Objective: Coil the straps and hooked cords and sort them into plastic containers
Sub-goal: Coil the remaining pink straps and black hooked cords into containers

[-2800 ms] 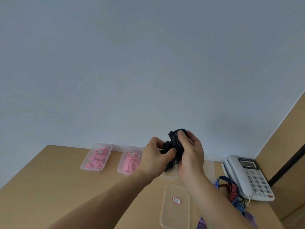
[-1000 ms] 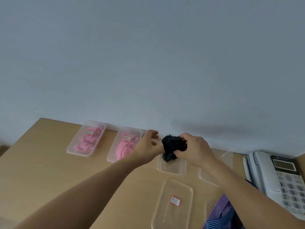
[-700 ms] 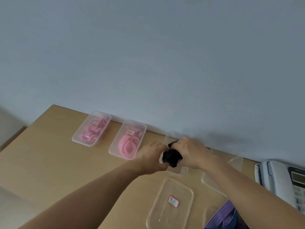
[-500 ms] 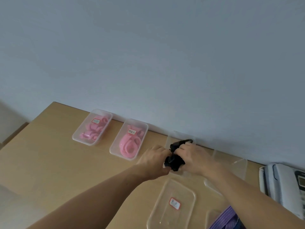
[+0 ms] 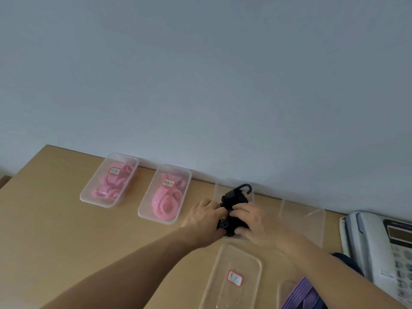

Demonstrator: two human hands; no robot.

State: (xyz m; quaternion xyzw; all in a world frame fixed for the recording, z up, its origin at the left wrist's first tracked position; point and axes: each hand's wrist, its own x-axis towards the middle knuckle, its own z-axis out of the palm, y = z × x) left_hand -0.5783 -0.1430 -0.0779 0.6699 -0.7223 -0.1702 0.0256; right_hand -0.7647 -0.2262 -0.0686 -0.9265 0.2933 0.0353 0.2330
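Both hands clamp their grip on the coiled black hooked cord (image 5: 234, 200): left hand (image 5: 204, 217) on its left flank, right hand (image 5: 253, 225) on its right. The bundle lies in the clear container (image 5: 252, 197) by the wall, its long axis running away from the person and its hook (image 5: 245, 186) at the far end.

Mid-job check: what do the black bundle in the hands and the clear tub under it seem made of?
Black coiled cord bundle: matte fabric or elastic, by its dull, soft folds. Its black curved hook: smooth, maybe coated metal or plastic. Clear rectangular container: glossy translucent plastic, see-through walls.
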